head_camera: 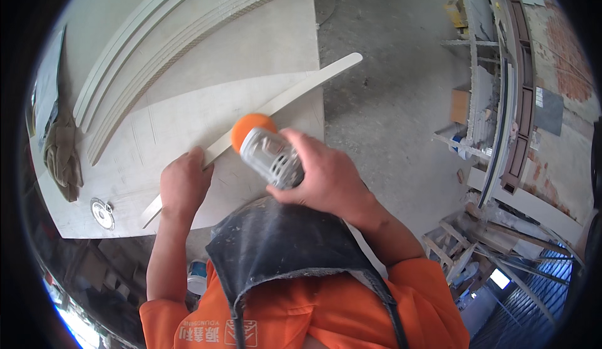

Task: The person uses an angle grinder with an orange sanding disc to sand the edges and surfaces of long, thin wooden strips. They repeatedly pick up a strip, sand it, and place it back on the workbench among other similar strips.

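A long pale strip (301, 89) with a rounded far end lies slantwise on the worktable (277, 180), its far end jutting past the right edge. My left hand (186, 182) grips the strip near its lower end. In my right hand (324, 175) is a small grey power sander (273, 158) with an orange round pad (251, 126). The pad sits on the strip's middle, just beyond my left hand. Its edge looks blurred; the contact beneath it is hidden.
Bundled pale strips (197, 34) lie at the table's far left. A brown cloth (63, 161) and a metal disc (102, 213) rest near the left edge. Shelving (479, 76) with a cardboard box (460, 106) stands right, beyond the concrete floor (385, 114). A bucket (197, 276) is below the table.
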The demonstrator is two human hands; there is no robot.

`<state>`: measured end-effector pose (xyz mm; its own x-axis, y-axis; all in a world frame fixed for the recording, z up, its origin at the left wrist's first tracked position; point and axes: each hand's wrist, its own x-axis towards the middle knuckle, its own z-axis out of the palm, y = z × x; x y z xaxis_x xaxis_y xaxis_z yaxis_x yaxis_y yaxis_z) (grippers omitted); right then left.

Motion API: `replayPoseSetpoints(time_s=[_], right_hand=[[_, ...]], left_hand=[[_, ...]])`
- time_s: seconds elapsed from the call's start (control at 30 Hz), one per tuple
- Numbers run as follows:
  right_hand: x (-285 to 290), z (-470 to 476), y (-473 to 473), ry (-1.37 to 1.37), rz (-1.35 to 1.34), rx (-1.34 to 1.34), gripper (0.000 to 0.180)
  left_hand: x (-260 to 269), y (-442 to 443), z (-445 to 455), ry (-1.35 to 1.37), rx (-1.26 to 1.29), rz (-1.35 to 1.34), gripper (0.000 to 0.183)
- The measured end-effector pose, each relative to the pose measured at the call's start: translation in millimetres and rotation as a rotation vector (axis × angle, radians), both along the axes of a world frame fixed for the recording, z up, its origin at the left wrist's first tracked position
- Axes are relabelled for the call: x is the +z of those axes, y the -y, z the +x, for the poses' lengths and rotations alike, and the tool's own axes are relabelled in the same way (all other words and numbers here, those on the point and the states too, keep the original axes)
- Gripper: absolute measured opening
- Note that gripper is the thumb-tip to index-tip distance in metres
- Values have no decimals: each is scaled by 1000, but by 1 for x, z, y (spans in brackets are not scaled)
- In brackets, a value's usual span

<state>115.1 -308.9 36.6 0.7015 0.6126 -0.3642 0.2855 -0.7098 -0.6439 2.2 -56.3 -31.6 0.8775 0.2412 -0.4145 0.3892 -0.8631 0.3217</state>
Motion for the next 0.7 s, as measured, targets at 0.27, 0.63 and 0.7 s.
replayPoseSetpoints(time_s=[0.27,0.63,0.7], right_hand=[[-22,94,86,66,18,-642,90],[-31,72,131,-217,521,-1103,57],[-21,54,118,-149,443,-888,70]], left_hand=[[0,-1,-2,26,-21,-12,28],[33,-11,-2,56,13,-218,24],[36,-16,-1,24,7,-269,23]])
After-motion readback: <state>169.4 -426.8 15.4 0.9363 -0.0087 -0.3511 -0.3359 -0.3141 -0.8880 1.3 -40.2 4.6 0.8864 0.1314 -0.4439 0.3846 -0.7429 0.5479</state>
